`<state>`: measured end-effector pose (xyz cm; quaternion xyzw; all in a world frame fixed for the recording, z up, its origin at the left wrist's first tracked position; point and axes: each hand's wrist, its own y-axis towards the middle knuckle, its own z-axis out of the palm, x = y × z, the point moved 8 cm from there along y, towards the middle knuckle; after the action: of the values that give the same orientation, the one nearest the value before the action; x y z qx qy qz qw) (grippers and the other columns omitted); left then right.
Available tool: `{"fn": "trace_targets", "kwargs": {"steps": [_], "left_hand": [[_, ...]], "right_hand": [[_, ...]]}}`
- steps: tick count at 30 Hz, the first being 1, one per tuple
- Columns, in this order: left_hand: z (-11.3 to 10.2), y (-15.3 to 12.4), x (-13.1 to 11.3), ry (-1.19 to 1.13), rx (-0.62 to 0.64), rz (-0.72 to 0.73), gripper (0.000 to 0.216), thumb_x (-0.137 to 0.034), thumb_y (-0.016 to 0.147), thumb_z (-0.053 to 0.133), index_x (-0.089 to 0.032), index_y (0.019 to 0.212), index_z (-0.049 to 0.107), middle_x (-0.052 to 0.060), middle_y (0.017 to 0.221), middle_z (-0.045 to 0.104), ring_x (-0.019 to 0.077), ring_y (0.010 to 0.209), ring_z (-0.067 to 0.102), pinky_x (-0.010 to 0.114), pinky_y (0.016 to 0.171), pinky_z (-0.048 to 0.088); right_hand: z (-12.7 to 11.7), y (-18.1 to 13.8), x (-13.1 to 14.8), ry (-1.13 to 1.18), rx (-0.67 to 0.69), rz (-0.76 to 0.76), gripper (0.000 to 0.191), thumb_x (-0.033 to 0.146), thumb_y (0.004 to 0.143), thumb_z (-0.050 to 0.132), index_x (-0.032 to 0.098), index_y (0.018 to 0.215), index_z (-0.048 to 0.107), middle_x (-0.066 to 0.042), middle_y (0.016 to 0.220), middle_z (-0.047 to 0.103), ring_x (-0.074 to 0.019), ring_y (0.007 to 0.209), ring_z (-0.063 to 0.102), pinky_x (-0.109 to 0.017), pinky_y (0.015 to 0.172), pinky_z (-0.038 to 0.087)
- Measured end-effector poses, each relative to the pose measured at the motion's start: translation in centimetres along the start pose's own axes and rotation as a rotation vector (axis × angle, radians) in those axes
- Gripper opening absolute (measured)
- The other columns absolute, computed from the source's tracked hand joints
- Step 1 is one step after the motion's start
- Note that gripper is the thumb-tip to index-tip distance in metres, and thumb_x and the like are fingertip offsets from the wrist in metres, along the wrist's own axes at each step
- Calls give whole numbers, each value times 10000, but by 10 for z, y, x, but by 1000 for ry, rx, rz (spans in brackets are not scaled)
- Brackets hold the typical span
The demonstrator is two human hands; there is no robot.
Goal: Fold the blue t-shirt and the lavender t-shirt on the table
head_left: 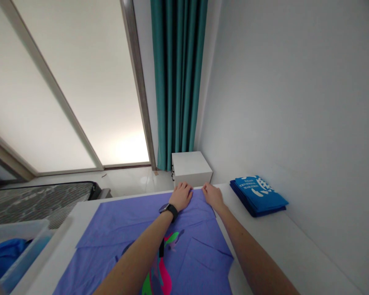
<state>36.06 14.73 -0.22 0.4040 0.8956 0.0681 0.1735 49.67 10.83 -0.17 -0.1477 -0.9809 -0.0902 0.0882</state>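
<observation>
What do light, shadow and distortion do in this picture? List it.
All in the head view: brightest glow low on the frosted sliding door; dark fold shadows in the teal curtain; thin crease shadows on the printed purple shirt; door frame leans, suggesting wide-angle distortion.

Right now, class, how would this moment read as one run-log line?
left hand: resting on purple garment | right hand: at its far edge | folded blue cloth: on white table

The purple garment (pixel 199 241) is matt cloth, the floor (pixel 132 180) glossy, the bin (pixel 29 258) smooth plastic.
</observation>
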Motion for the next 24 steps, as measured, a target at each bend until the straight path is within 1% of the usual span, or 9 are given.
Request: {"fn": "trace_targets", "kwargs": {"steps": [4, 6, 8, 10, 12, 16, 19, 21, 24], "left_hand": [[-2, 0, -1, 12, -2, 3, 188, -282, 976, 447, -206, 1065, 594, 76, 1113, 568, 239, 1083, 489, 374, 919, 435], [-3, 0, -3, 23, -6, 2, 201, -257, 978, 425, -198, 1070, 594, 86, 1116, 576, 246, 1089, 493, 380, 921, 433], [-3, 0, -5, 36, -12, 1, 239, -212, 976, 390, -177, 1104, 588, 108, 1118, 588, 258, 1102, 499, 398, 934, 425], [-4, -3, -9, 47, -12, 9, 287, -185, 972, 365, -158, 1173, 568, 128, 1128, 603, 266, 1118, 508, 417, 956, 413], [-6, -8, -13, 55, -8, 27, 334, -205, 978, 362, -155, 1266, 523, 136, 1198, 600, 263, 1160, 507, 426, 1003, 386], [-18, -30, -12, 68, 14, 93, 432, -328, 998, 379, -202, 1410, 409, 104, 1449, 476, 234, 1333, 413, 429, 1135, 263], [-33, -57, 9, 100, 65, 110, 464, -393, 1014, 337, -215, 1439, 391, 87, 1505, 425, 215, 1407, 336, 436, 1174, 197], [-47, -78, 34, 117, 94, 68, 487, -412, 1022, 304, -204, 1456, 378, 91, 1525, 395, 202, 1426, 309, 423, 1182, 185], [-70, -115, 74, 138, 107, 30, 495, -419, 1029, 268, -231, 1480, 354, 70, 1554, 344, 178, 1443, 275, 408, 1191, 162]], "right_hand": [[-13, -18, 19, -15, -45, -106, 292, 194, 976, 392, 162, 1176, 601, -132, 1206, 637, -226, 1158, 536, -332, 943, 362], [-12, -31, 33, -16, -52, -218, 362, 194, 977, 372, 159, 1286, 557, -136, 1323, 580, -229, 1253, 474, -362, 1027, 329], [-3, -43, 43, -15, -34, -296, 425, 230, 987, 346, 152, 1378, 490, -129, 1428, 504, -227, 1340, 402, -399, 1094, 284], [9, -50, 44, -16, 9, -299, 477, 276, 996, 311, 153, 1444, 418, -116, 1501, 421, -219, 1403, 326, -436, 1137, 236], [21, -52, 40, -21, 51, -276, 514, 323, 1002, 280, 160, 1483, 359, -107, 1537, 359, -210, 1435, 272, -463, 1160, 191], [32, -51, 36, -33, 85, -267, 565, 400, 1001, 245, 165, 1512, 298, -96, 1563, 294, -206, 1459, 207, -480, 1178, 129], [34, -50, 34, -48, 103, -263, 588, 410, 993, 247, 149, 1519, 276, -91, 1573, 267, -204, 1464, 189, -472, 1183, 118], [35, -49, 33, -64, 126, -251, 603, 414, 989, 247, 132, 1521, 264, -88, 1577, 251, -201, 1466, 181, -468, 1185, 114], [40, -48, 31, -89, 158, -237, 616, 422, 985, 238, 121, 1522, 255, -82, 1582, 236, -193, 1468, 171, -462, 1188, 104]]}}
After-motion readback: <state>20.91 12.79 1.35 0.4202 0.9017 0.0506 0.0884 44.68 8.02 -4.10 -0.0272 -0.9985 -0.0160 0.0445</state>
